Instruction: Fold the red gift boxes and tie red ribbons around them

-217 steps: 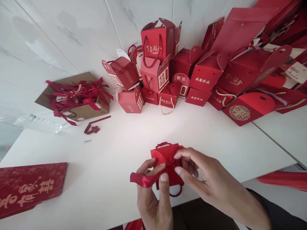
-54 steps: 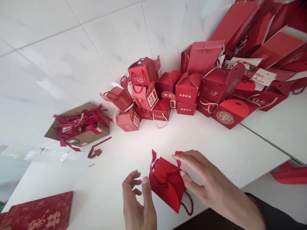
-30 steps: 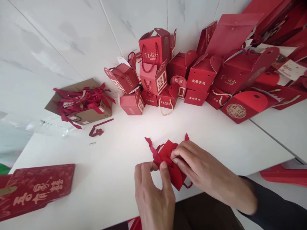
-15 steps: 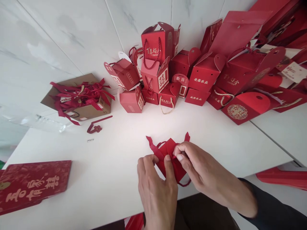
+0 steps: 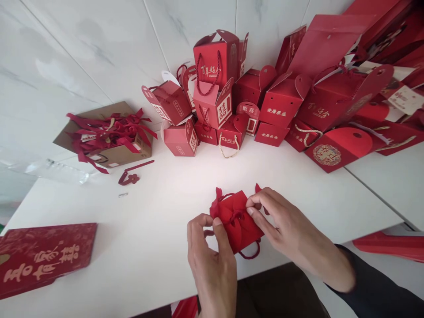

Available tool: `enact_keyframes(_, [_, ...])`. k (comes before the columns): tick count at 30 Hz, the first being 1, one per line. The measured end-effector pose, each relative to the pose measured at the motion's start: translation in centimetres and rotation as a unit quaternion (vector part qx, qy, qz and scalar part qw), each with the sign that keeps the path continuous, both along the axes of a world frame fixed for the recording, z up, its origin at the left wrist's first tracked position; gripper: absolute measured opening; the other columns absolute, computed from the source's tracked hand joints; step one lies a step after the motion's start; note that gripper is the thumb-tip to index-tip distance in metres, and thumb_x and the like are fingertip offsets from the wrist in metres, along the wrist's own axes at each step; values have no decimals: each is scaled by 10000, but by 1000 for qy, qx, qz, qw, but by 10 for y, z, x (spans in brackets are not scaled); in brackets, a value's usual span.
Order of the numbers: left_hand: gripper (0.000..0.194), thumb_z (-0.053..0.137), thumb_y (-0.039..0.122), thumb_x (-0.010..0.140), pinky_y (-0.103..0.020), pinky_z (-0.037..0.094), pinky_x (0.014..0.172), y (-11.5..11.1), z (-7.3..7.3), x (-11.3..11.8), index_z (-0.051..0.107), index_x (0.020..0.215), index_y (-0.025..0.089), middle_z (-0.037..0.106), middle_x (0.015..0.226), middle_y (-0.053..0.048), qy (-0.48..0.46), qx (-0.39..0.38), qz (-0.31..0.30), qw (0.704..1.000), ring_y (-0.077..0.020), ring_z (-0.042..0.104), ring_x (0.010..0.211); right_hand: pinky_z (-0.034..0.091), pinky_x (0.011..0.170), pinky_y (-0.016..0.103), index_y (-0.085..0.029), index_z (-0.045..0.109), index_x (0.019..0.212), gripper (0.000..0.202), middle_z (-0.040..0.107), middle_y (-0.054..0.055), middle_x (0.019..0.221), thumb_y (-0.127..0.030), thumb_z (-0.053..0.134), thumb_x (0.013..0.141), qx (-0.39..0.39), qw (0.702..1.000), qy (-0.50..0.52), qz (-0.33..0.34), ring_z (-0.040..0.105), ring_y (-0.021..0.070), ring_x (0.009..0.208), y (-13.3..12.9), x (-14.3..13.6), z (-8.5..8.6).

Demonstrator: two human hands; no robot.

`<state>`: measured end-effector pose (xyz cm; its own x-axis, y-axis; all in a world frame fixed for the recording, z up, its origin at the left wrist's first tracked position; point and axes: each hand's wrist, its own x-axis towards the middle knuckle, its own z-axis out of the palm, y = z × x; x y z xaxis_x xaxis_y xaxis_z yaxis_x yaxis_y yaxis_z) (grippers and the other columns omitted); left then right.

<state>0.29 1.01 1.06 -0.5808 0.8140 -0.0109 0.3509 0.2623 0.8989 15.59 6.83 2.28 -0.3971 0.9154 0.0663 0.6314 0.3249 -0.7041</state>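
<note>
A small red gift box (image 5: 249, 233) sits near the table's front edge, its folded flaps meeting on top. A red ribbon (image 5: 217, 204) is knotted over the middle of the box, its tails reaching out to both sides. At the box's left side my left hand (image 5: 213, 251) pinches the ribbon between thumb and forefinger. My right hand (image 5: 286, 225) is closed in a pinch on the ribbon at the right side. Dark red cord handles (image 5: 252, 255) loop out behind and in front of the box. My fingers partly hide the ribbon tails.
Several red gift boxes (image 5: 217, 62) are stacked against the tiled wall. A cardboard box (image 5: 132, 154) full of red ribbons stands at the left, with a flower-ended strap (image 5: 132, 178) before it. A red printed packet (image 5: 66, 251) lies at the near left; a clear bottle (image 5: 66, 171) is behind.
My hands have moved apart from the middle of the box to its two sides, drawing the ribbon outward. The knot on top now shows.
</note>
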Motion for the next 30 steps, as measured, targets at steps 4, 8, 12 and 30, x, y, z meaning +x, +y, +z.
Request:
enact_keyframes(4, [336,566,552,945,-239,458,536,-4,1,-1,586,937,217,648,927,-50,-69,4,34,997,-169,620,772,481,751,343,-242,500,985,136,594,22,945,-266,401,1075,8,1000,-4,-25,609,197,856,-1,2,1])
enact_keyframes(8, [307,603,529,929,-218,454,574,-10,4,1,572,892,226,598,791,-1,-90,2,89,992,-142,556,718,479,684,323,-244,499,975,137,625,15,913,-299,418,1072,-4,999,-16,-45,619,194,804,-4,8,-1])
enact_keyframes(12, [307,653,524,905,-217,509,674,-12,9,1,579,911,226,682,842,-15,-133,14,106,985,-145,622,794,506,713,308,-258,532,999,115,647,-1,920,-311,459,1070,6,998,23,-61,627,175,791,-6,10,3])
enact_keyframes(30, [240,607,336,970,-273,575,767,4,39,-13,657,1205,330,740,1124,-19,-24,61,-168,984,-161,715,918,545,864,325,-240,584,1156,252,629,25,1052,-60,535,987,67,985,111,110,643,171,978,3,-13,19])
